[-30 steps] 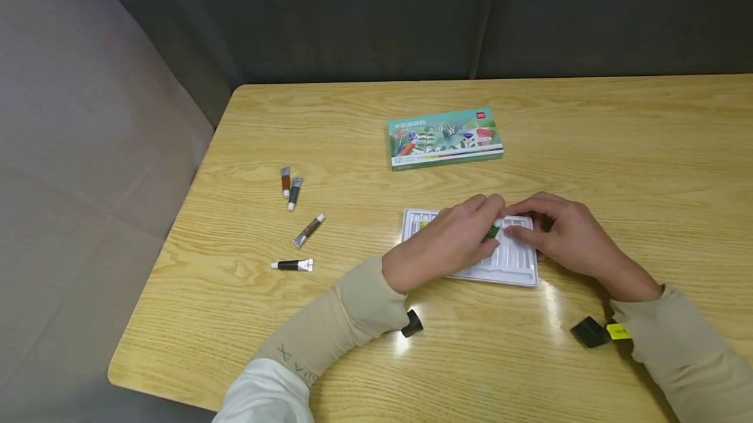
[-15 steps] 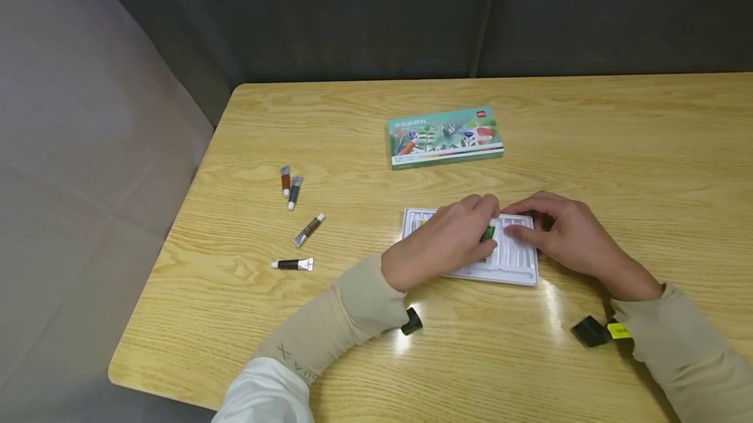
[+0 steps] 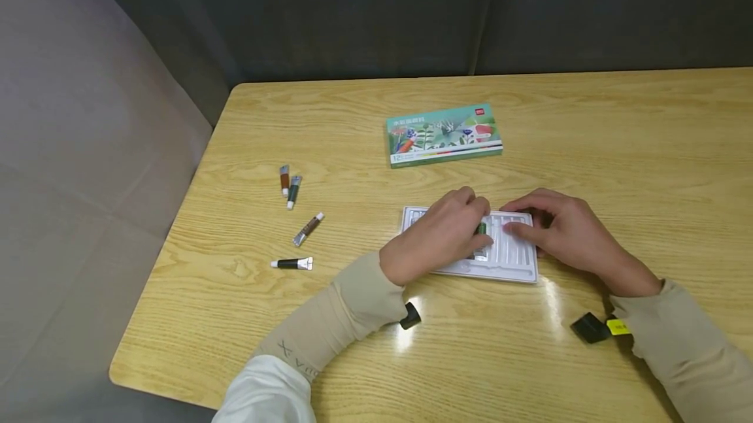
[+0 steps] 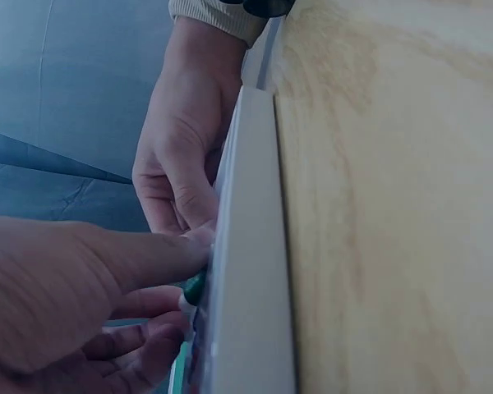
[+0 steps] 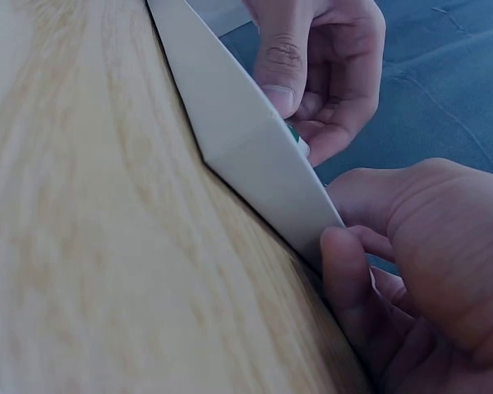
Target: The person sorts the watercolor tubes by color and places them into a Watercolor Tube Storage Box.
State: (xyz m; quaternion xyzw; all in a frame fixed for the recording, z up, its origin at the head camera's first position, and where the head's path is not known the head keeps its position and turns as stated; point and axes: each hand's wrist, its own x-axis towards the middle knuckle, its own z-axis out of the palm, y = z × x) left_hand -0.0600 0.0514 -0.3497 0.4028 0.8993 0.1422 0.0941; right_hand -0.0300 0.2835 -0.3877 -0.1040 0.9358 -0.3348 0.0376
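A white plastic tray (image 3: 502, 272) with narrow slots lies on the table between both hands. My left hand (image 3: 438, 233) reaches over its left part and pinches a green paint tube (image 3: 482, 229), which lies along a slot under the thumb. The tube's green body and white cap (image 5: 302, 148) peek out below the fingers in the right wrist view. My right hand (image 3: 559, 230) grips the tray's far right corner, thumb over the slots and fingertips (image 5: 342, 250) against the outer wall. Slots under my left hand are hidden.
Behind the tray sits a teal paint box (image 3: 444, 135) with printed flowers. Loose tubes lie at the left: a reddish-brown tube (image 3: 285, 181), a dark green tube (image 3: 294, 193), a brown tube (image 3: 308, 229) and a black tube (image 3: 288, 264).
My left hand has shifted slightly left with the green paint tube, which has turned from slanted to in line with the slots. My right hand keeps its place on the tray.
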